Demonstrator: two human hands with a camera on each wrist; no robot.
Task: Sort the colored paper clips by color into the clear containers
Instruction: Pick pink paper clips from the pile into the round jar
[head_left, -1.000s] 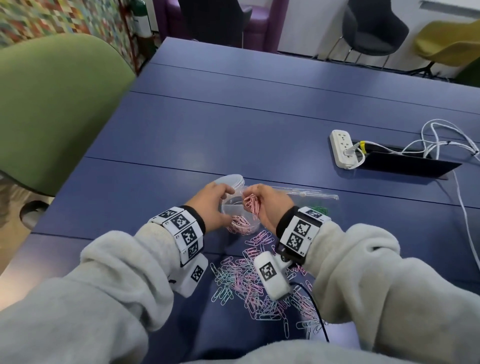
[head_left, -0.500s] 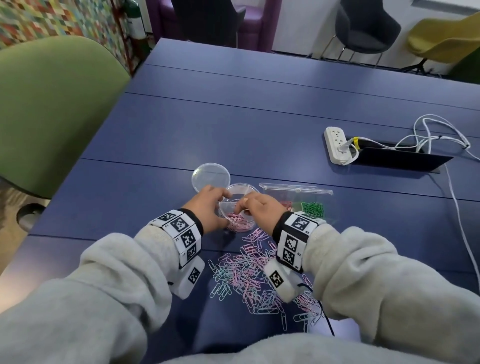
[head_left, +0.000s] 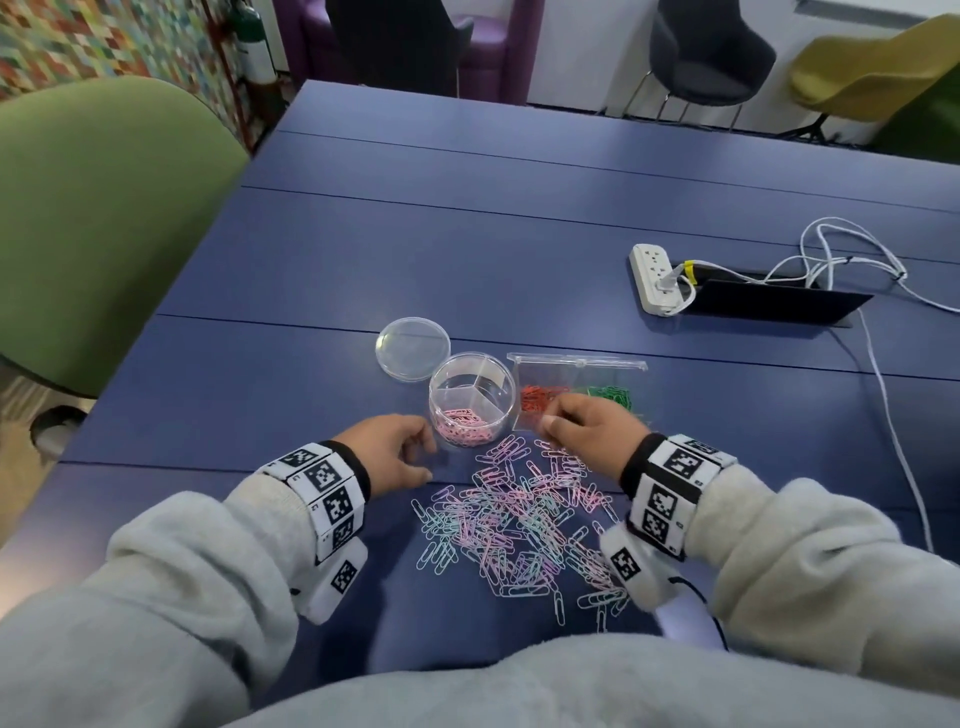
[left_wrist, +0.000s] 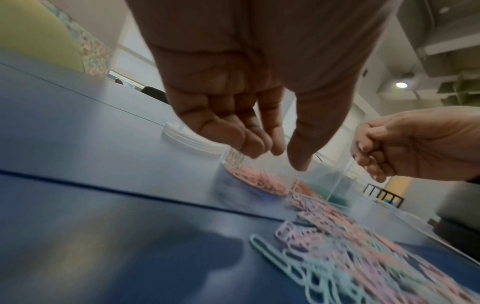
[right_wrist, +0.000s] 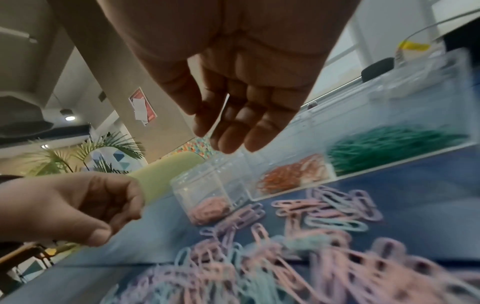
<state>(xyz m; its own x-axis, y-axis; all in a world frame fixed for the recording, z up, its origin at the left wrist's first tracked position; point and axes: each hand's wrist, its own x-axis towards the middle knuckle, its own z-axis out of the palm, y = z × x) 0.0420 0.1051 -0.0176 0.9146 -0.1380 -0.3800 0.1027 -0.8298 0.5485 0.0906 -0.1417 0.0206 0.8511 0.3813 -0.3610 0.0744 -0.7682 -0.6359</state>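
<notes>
Both our hands are hovering empty, fingers loosely curled.
Our left hand and right hand are flanking the round container; a power strip is lying well apart.

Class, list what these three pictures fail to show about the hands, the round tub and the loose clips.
- Right hand, head view: its back hides the fingertips.
- Round tub, left wrist view: motion blur and the left hand hide its dividers.
- Loose clips, right wrist view: too smeared to count.
- Rectangular box, head view: the right hand covers its near edge.
</notes>
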